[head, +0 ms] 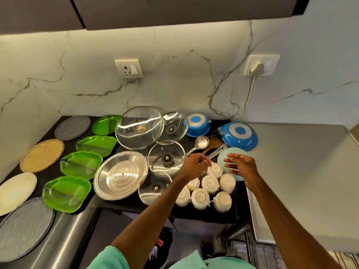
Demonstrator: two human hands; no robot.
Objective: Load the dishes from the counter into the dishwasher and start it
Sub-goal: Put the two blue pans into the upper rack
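white cups (209, 183) crowd black counter (194, 212) front edge, near right hand (240, 167)

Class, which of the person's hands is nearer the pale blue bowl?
Right. The right hand overlaps the pale blue bowl; the left hand is off to its left, beside the ladle.

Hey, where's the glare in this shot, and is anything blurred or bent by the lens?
Head view: light glares off the largest glass lid and the steel plate; the left hand and right hand look soft; the wide-angle lens bows the top edge of the backsplash.
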